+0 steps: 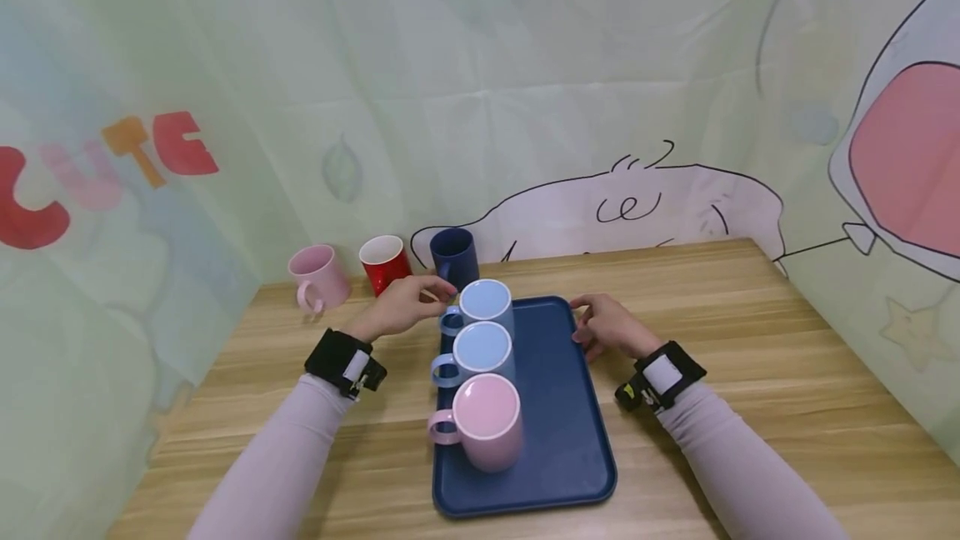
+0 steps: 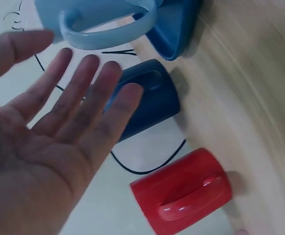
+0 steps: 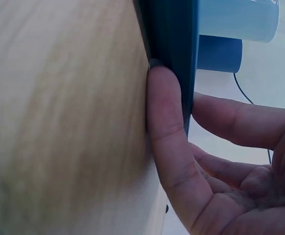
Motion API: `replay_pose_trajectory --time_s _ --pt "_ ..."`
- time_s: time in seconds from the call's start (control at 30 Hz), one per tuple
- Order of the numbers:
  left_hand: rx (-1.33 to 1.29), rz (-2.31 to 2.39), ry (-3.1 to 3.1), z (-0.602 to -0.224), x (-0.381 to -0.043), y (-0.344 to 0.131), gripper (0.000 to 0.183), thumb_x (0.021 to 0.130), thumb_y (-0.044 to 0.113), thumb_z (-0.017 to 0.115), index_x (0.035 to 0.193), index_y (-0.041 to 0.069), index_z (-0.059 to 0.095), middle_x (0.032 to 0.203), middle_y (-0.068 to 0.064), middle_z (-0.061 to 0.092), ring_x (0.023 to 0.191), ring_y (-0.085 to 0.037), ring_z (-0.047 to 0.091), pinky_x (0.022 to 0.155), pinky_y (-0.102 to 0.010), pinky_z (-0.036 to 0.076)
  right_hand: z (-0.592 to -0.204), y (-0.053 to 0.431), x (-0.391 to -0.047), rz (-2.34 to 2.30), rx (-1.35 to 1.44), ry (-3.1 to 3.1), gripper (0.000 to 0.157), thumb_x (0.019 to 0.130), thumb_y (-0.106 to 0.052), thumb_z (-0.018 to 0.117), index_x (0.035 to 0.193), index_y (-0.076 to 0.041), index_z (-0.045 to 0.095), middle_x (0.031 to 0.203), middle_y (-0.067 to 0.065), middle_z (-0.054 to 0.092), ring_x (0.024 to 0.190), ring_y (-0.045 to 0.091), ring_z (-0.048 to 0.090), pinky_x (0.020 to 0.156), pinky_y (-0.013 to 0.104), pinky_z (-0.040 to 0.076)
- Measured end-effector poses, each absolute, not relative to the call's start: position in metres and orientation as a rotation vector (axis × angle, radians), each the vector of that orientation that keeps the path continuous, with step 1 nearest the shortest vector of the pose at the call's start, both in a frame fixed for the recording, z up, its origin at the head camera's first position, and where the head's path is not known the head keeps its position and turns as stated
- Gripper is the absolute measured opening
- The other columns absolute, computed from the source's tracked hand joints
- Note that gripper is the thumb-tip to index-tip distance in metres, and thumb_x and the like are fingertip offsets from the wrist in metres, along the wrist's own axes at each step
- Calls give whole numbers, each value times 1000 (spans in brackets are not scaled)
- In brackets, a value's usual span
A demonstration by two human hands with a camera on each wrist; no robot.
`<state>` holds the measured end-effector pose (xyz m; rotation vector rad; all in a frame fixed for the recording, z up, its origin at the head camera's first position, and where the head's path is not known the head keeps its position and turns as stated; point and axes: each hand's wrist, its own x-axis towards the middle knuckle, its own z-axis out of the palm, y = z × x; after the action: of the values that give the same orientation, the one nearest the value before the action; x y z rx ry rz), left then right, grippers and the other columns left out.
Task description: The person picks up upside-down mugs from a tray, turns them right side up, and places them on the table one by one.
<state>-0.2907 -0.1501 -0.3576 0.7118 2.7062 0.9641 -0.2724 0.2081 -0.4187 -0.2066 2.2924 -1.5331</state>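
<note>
A dark blue tray (image 1: 558,415) lies on the wooden table, with a row of upside-down mugs along its left side. Farthest back is a light blue mug (image 1: 487,300), then a second light blue mug (image 1: 483,348), then a pink mug (image 1: 489,419) in front; their handles point left. My left hand (image 1: 405,304) is beside the rear light blue mug, fingers extended and palm bare in the left wrist view, fingertips close to that mug's handle (image 2: 110,36). On the tray's right rim, my right hand (image 1: 611,325) pinches the edge between thumb (image 3: 225,115) and a finger low against the table.
Behind the tray's left corner stands an upright navy mug (image 1: 454,257). Left of it are a red mug (image 1: 384,263) with a white inside and another pink mug (image 1: 321,276). A printed cloth (image 1: 525,107) hangs along the table's back edge.
</note>
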Motion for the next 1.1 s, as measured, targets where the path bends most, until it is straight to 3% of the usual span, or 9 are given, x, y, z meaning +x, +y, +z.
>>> replay_pose_trajectory --time_s 0.2,0.4,0.6,0.9,1.1 --pt "676 852 2701 -351 -280 -142 34 97 14 73 129 2 68 121 -15 72 111 -31 68 91 -42 61 -418 206 -271 -1521 -207 2305 61 92 15 62 149 13 40 95 18 56 72 23 65 61 39 64" --pt "553 754 2813 -347 -271 -124 32 94 14 79 123 5 73 112 -11 74 103 -27 69 87 -39 63 -419 206 -270 -1520 -204 2305 61 92 15 63 149 12 40 95 18 56 71 23 65 61 39 64" --pt "547 582 2898 -347 -271 -112 26 95 13 78 120 4 76 105 -11 76 92 -25 70 82 -37 63 -419 207 -272 -1525 -206 2306 62 92 15 63 149 12 40 96 19 56 71 23 65 60 39 64" --pt "545 514 2929 -351 -271 -110 23 96 6 74 119 6 78 95 -8 75 81 -22 64 61 -26 58 -417 206 -273 -1521 -195 2311 61 92 15 62 148 12 40 95 17 56 72 23 64 60 39 64" --pt "587 522 2942 -353 -271 -109 24 96 1 72 118 5 79 94 -7 75 84 -21 66 66 -28 60 -419 207 -271 -1533 -199 2303 61 92 15 62 148 13 40 95 18 55 72 23 64 61 39 64"
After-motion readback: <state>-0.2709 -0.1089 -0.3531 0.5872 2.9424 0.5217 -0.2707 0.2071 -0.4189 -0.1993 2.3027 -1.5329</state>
